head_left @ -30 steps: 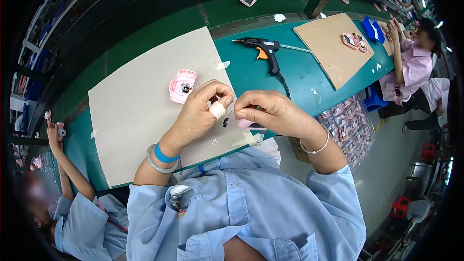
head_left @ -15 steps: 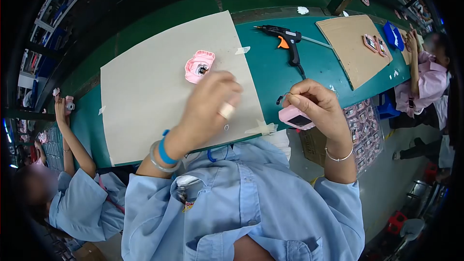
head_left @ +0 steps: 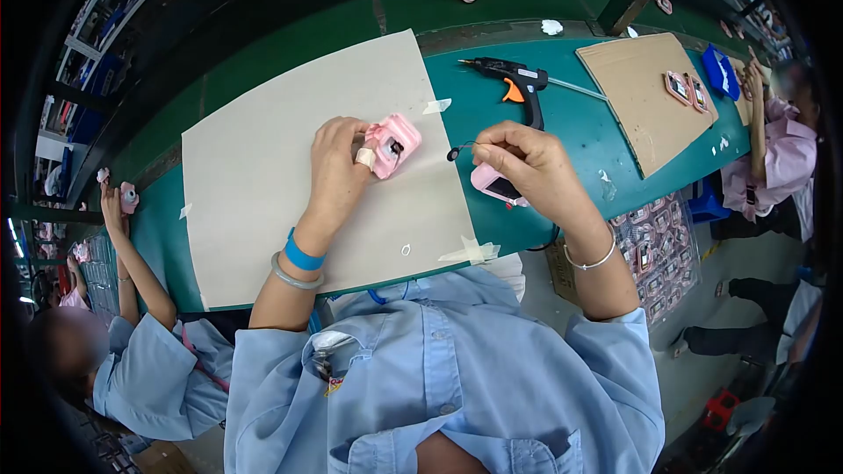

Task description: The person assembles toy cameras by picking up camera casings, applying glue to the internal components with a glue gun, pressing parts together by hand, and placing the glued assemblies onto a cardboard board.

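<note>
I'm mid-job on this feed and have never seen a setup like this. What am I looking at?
There is no machine here: these are a person's bare hands. Every picture comes from one camera worn on that person's head, looking forward and down, so left in the picture is their left.

On the green table lie a taped-down pale sheet, a glue gun and a piece of cardboard.

The left hand holds a pink shell. The right hand pinches a thin wire with a small black part at its end. Beneath that hand is a pink casing; whether it is gripped is unclear.
</note>
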The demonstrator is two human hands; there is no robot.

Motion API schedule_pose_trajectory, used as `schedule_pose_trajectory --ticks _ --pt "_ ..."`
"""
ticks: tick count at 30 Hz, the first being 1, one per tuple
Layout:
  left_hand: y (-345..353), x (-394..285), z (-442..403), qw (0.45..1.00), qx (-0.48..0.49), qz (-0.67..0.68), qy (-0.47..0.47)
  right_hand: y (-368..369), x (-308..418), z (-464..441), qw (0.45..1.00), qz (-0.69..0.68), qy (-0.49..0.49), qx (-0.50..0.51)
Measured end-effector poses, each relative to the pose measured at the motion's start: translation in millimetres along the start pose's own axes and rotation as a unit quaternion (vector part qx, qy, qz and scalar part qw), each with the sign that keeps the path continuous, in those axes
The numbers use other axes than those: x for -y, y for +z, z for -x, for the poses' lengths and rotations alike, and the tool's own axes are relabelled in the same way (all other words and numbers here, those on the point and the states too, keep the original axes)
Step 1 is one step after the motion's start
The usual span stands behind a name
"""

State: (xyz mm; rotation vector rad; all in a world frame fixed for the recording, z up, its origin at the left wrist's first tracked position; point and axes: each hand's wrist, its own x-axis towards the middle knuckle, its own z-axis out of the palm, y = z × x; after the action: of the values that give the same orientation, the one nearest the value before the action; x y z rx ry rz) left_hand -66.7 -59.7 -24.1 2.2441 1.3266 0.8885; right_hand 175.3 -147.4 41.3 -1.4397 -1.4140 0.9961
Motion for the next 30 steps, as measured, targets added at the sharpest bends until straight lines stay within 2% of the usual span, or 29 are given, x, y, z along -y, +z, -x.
schedule_pose_trajectory --ticks 1,7,12,16,17,21,27,30 --pt "4 -5 -3 0.999 0.008 0.052 -0.001 0 0 -3 1.000 0.008 0.003 0.005" --pt "16 -29 -13 0.997 0.050 0.040 0.031 8 2 -11 0.998 0.061 -0.003 0.017" --pt "14 -35 -9 0.991 0.080 0.090 -0.054 16 2 -5 0.998 0.059 -0.015 0.027" --pt "13 -40 -7 0.948 0.096 0.269 -0.141 24 -3 -4 0.999 0.034 0.009 0.032" --pt "14 -41 -8 0.948 0.097 0.269 -0.141 26 -5 -5 0.999 0.034 0.010 0.032" --pt "19 -44 -15 0.970 0.143 0.194 -0.016 31 -13 -11 0.999 0.012 0.013 0.031" --pt "31 -39 -15 0.955 0.151 0.254 -0.041 28 -20 -12 0.999 0.013 0.026 0.021" --pt "25 -45 -17 0.951 0.114 0.274 -0.083 23 -17 -12 0.999 0.016 0.026 0.018"
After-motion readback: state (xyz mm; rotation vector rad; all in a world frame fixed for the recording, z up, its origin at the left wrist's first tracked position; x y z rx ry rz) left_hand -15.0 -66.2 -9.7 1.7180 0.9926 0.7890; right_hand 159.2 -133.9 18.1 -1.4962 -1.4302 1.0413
